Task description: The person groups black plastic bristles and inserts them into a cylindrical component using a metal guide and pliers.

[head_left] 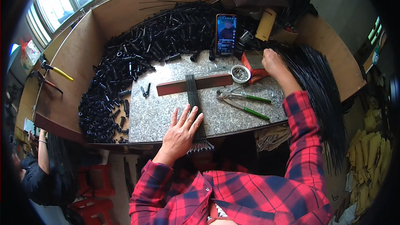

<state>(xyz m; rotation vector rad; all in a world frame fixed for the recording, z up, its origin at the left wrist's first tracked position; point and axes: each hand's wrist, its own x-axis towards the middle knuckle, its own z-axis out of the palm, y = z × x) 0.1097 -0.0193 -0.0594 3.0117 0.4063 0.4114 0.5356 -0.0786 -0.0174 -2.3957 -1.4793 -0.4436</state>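
My left hand (179,131) lies with fingers spread over a row of thin black rods (193,93) set side by side. The rods cross a dark red bar (175,86), and their knobbed ends hang past the table's near edge. My right hand (273,63) is closed beside a red-and-grey box (252,59), at the top of a large bundle of long black strands (310,71); what its fingers hold, if anything, is too small to make out. Between my hands are green-handled cutting pliers (246,104), a white bowl (240,74) of small metal bits and a red-handled tool (259,74).
Black tubular parts (146,41) are heaped along the back and left of the speckled work plate (146,125). A phone (226,34) stands upright at the back. Wooden side walls (68,79) edge the table. Another person (43,171) sits at lower left, near red stools (98,181).
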